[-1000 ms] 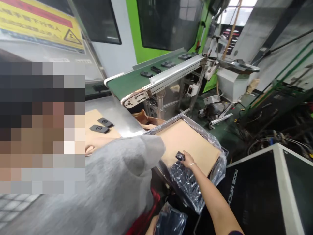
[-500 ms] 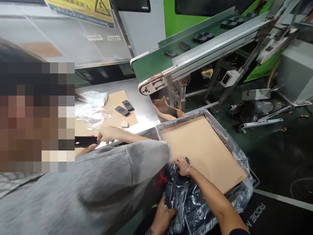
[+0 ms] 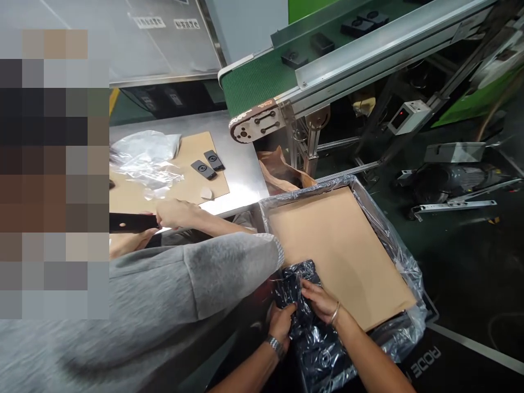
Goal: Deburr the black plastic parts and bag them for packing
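Dark parts in clear plastic bags (image 3: 303,267) lie along the near left side of a plastic-lined box (image 3: 409,273). My left hand (image 3: 281,323), with a watch at the wrist, is closed on the left edge of one bagged part, thumb on top and the other fingers mostly hidden. From the right, my right hand (image 3: 321,303) reaches over with fingers stretched out, fingertips touching the plastic. A brown cardboard sheet (image 3: 331,234) covers the far part of the box, just beyond my hands.
A co-worker's grey sleeve (image 3: 229,267) stands close on my left; that person's hand (image 3: 176,214) holds a black part (image 3: 135,222). Two dark parts (image 3: 204,169) and clear bags (image 3: 147,153) lie on the metal table (image 3: 241,164). A green conveyor (image 3: 249,82) carries several parts.
My right hand has drawn back from the far end of the bagged parts and its fingers have straightened. My left hand has moved up and forward along them. The view has shifted slightly.
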Demonstrator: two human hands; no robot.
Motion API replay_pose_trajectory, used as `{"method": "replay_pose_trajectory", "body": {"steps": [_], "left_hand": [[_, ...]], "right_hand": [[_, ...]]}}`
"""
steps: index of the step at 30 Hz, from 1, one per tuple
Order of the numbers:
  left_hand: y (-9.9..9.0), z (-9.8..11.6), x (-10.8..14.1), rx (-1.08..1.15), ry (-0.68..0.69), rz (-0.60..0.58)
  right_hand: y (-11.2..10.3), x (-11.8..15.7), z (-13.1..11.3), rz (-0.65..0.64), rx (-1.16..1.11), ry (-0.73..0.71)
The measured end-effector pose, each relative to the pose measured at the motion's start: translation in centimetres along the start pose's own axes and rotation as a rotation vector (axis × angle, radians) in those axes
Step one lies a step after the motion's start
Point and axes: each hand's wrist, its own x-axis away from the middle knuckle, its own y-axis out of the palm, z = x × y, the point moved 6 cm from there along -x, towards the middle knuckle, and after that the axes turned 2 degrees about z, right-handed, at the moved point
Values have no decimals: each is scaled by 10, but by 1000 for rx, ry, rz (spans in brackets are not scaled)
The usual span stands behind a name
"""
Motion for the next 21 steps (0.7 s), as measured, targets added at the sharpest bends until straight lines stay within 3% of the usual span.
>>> {"method": "replay_pose_trajectory", "body": {"steps": [3, 5, 9, 11, 13, 16, 21], "left_hand": [[11, 1, -4, 13, 24, -40], [16, 2, -7, 21, 35, -49], [15, -1, -9, 5, 15, -8], [11, -5, -6, -10, -13, 7], [7, -8, -3, -22, -36, 9], [0, -10, 0, -28, -52, 11], [-10, -11, -2, -41, -53, 36]], "right_hand": [[-4, 1, 3, 56, -44, -22], [-17, -11, 3, 116, -18, -43], [-55, -58, -3, 280, 182, -96], [-64, -86, -7, 328, 318, -126], [-61, -111, -10, 331, 442, -164], [-39, -133, -9, 266, 590, -229], [-8, -129, 2, 40, 704, -346]]}}
